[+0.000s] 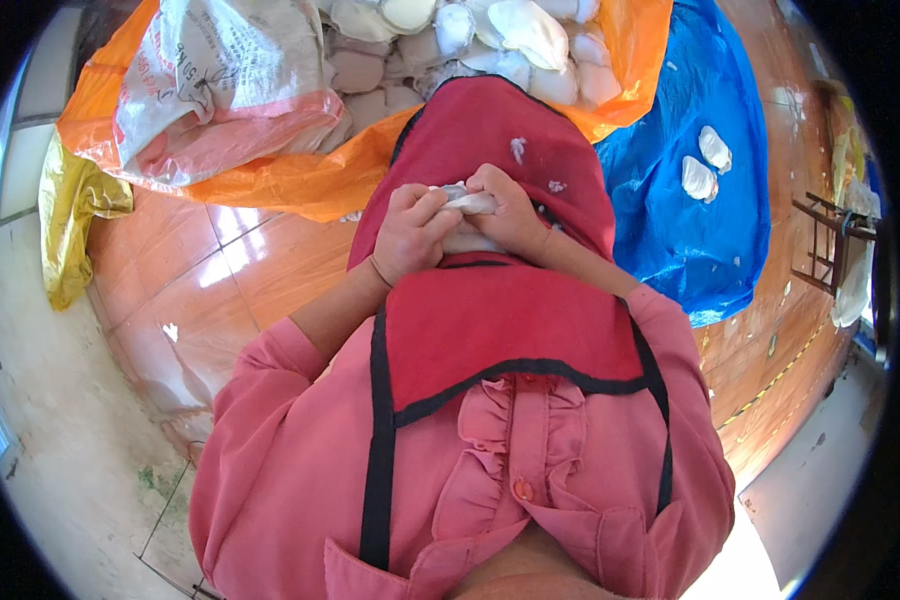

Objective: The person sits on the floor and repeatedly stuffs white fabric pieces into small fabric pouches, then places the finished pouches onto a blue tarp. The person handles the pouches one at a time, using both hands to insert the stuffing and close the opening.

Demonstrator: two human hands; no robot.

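Note:
Over my lap, my left hand (410, 232) and my right hand (510, 215) grip a small white padded fabric piece (470, 204) between them. The fingers of both hands are curled tightly round it, so most of its shape is hidden. More of the pale fabric lies just below my hands, against the red apron (505, 120) that covers my lap. Many similar white, oval, stuffed pieces (530, 35) are heaped in front of me on an orange plastic sheet (630, 75). Two more white pieces (700, 178) rest on a blue sheet (670, 240) to my right.
A printed woven sack (230, 80) lies on the orange sheet at the far left. Beyond it is a yellow plastic bag (65, 230) by the wall. On the right stands a dark wooden rack or stool (830, 240). White fluff specks the apron and tiled floor (180, 260).

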